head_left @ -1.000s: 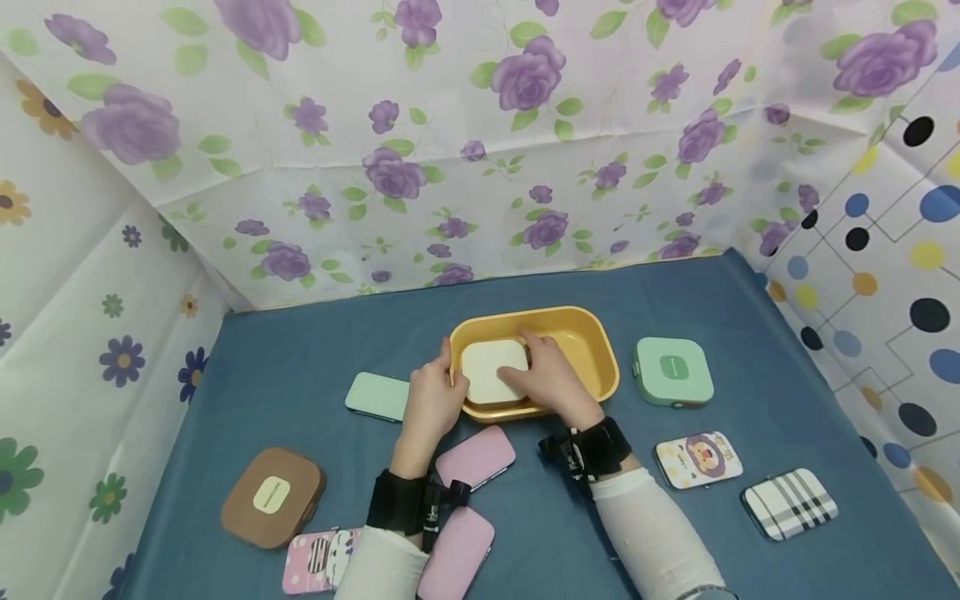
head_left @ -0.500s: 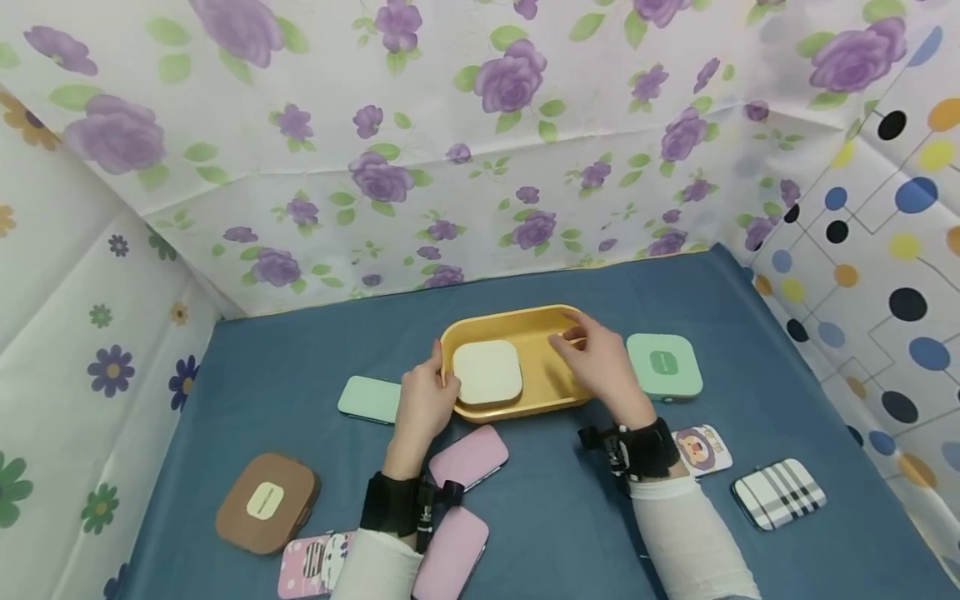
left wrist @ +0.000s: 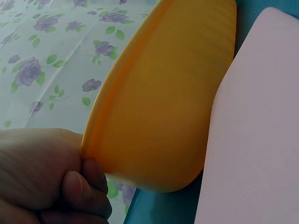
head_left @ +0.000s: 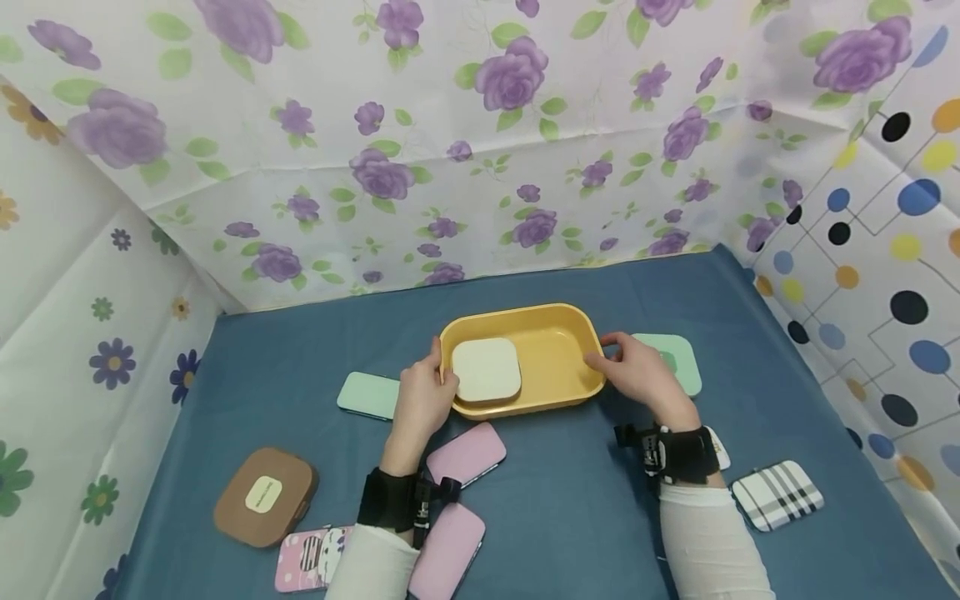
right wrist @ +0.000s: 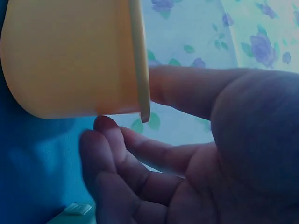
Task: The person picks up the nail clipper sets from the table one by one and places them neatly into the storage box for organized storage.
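Note:
A yellow plastic basin [head_left: 555,367] with rounded corners stands on the blue cloth, and a cream rounded-square case [head_left: 486,369] lies in its left half. My left hand [head_left: 424,398] grips the basin's left rim; in the left wrist view the curled fingers [left wrist: 86,196] are at its end. At the opposite end my right hand [head_left: 643,375] holds the rim, thumb inside and fingers outside. The right wrist view shows the thumb [right wrist: 187,91] over the rim and fingertips close under the wall. Partly behind the right hand is a mint-green square case [head_left: 678,354].
Near the left arm lie a mint oblong case [head_left: 369,394], two pink cases [head_left: 467,454], a brown case [head_left: 266,497] and a pink cartoon-print case [head_left: 311,560]. To the right lies a plaid case [head_left: 777,495]; another is mostly hidden by the right wrist. Patterned sheets wall the cloth.
My right hand has let go of the cream case, leaving it in the basin, and moved right to the basin's right rim. The left hand stays on the left rim.

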